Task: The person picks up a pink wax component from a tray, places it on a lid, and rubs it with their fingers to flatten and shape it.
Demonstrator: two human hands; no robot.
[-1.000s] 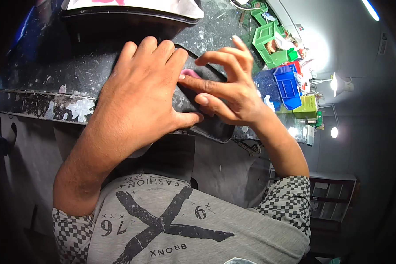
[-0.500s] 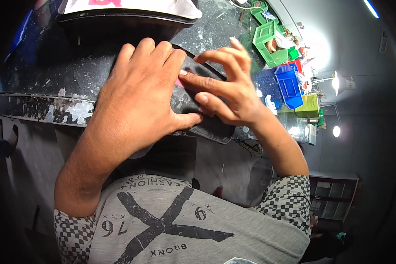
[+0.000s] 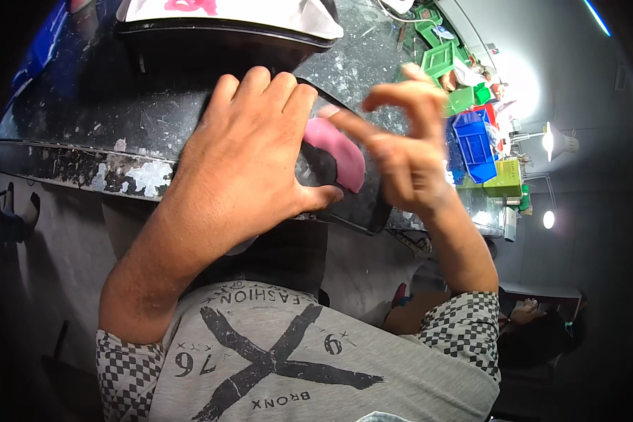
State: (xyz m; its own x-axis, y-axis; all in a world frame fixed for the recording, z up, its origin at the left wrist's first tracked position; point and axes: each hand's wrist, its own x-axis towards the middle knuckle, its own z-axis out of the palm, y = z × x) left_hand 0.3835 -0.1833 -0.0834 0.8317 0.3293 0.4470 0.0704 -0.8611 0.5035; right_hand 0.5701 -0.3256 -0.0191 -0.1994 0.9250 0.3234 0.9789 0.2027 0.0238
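My left hand [image 3: 250, 151] spans the left part of a shallow black tray [image 3: 362, 218] with rounded corners, near the worktable's front edge. Its fingers bend over the far side, fingertips hidden, and its thumb presses near the close rim. A smooth, curved pink piece [image 3: 341, 155], soft-looking like wax, lies on the tray, its left end reaching the edge of that hand. Just right of the pink piece is my right hand [image 3: 408, 151], raised and smeared by motion. Its fingers are apart, the index pointing toward the piece, and nothing shows in them.
Beyond the tray stands a black container [image 3: 225, 42] with a white sheet and pink bits on top. Green bins [image 3: 439, 60], a blue bin [image 3: 475, 148] and a yellow-green box [image 3: 503, 179] line the right side. The worktable edge [image 3: 70, 165] is chipped.
My right hand has lifted off the tray and moved right, uncovering the pink piece. My left hand keeps its place on the tray. The whole view has shifted slightly.
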